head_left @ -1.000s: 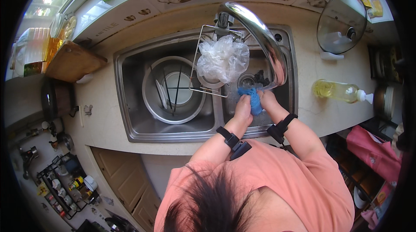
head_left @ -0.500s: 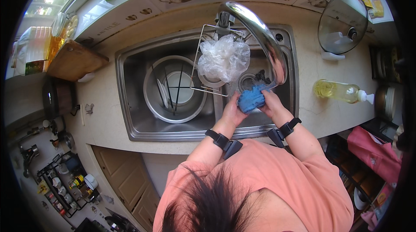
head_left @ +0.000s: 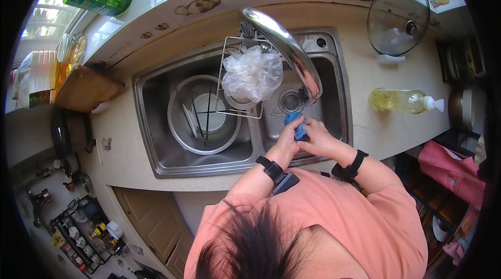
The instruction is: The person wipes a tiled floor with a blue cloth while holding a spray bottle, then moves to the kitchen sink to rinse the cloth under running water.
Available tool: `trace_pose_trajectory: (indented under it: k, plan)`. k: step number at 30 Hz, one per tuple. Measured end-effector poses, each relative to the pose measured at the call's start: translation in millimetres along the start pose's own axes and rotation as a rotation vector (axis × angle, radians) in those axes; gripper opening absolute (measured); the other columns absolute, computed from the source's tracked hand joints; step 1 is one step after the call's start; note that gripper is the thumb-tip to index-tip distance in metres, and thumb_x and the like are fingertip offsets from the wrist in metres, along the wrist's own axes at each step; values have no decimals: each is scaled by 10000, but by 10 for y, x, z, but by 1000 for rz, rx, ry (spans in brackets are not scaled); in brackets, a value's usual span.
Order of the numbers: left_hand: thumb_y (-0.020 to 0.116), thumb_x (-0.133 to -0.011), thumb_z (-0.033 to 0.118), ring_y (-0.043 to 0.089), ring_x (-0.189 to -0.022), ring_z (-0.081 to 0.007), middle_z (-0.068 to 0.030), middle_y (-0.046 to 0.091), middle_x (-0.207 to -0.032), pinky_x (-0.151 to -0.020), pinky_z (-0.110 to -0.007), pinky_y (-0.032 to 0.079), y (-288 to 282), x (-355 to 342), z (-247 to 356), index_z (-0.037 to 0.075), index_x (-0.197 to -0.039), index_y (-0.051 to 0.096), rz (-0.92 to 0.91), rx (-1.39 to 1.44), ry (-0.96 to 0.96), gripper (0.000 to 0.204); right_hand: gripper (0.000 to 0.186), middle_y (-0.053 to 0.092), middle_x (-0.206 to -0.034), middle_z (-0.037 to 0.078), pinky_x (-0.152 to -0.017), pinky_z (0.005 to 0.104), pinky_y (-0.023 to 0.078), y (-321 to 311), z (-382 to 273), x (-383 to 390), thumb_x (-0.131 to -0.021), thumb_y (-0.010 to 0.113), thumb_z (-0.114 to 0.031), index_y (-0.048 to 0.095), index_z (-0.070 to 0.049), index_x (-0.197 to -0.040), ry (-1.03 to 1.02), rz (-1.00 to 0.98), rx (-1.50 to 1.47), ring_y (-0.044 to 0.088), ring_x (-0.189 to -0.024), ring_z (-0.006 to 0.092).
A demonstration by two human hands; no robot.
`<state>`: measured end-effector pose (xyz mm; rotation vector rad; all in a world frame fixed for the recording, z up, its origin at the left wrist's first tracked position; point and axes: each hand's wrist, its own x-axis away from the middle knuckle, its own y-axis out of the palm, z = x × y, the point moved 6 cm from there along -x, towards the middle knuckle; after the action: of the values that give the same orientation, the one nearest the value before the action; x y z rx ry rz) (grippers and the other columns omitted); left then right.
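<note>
A crumpled blue cloth point(head_left: 299, 132) is bunched between my two hands over the front of the right sink basin point(head_left: 326, 88). My left hand point(head_left: 285, 137) is closed round it from the left, with a bit of blue showing past the fingers. From the right, my right hand point(head_left: 317, 140) presses its bent fingers onto the same cloth, close against the left hand. Most of the cloth is hidden in the grip. Beyond the hands lies the drain point(head_left: 290, 100), with something dark beside it. The chrome faucet point(head_left: 284, 44) arches above the basin.
A wire rack point(head_left: 229, 39) with a wad of clear plastic bags point(head_left: 252, 74) straddles the sink divider. The left basin holds a metal bowl point(head_left: 175, 128) with dishes and dark sticks. On the right counter are a yellow liquid bottle point(head_left: 399, 100) and a glass lid point(head_left: 397, 18).
The cloth has gone from a wide bundle to a small, tightly gripped one. My hands have drawn together and nearer to me, away from the faucet's mouth. The view has shifted slightly.
</note>
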<state>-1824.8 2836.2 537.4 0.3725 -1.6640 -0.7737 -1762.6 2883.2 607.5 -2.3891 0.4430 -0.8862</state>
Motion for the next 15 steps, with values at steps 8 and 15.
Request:
trace_pose_trajectory:
  k: [8, 15]
  plan:
    - [573, -839, 249, 559, -780, -260, -179, 592, -977, -678, -344, 463, -87, 38, 41, 16, -1110, 509, 51, 42, -79, 364, 398, 570, -1170, 104, -955, 288, 375, -736, 273, 110, -894, 564, -273, 552, -9, -1193, 178, -17, -765, 500, -1092, 167]
    - [569, -834, 236, 548, -766, -265, -222, 564, -1041, -666, -358, 465, -164, 150, 132, -8, -1162, 471, 48, 131, -71, 421, 574, 443, -1331, 110, -1005, 357, 348, -1366, 60, -407, -932, 480, -390, 367, -12, -1349, 42, 140, -1141, 439, -1213, 216]
